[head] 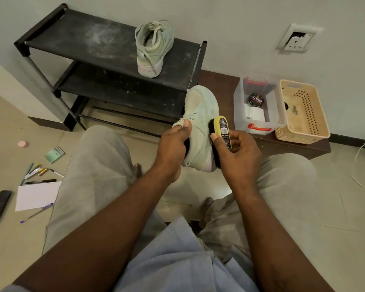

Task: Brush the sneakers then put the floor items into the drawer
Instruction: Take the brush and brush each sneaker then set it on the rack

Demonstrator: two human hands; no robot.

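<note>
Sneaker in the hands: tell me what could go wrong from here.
1. The left hand grips the sneaker only at its opening; a hard stroke of the brush in the right hand could twist it loose.
2. The pens lie on the floor beside the left leg; shifting it might crush them.

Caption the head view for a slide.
Left hand holds a pale green sneaker, right hand a yellow-backed brush against its side; the other sneaker sits on the black rack.
</note>
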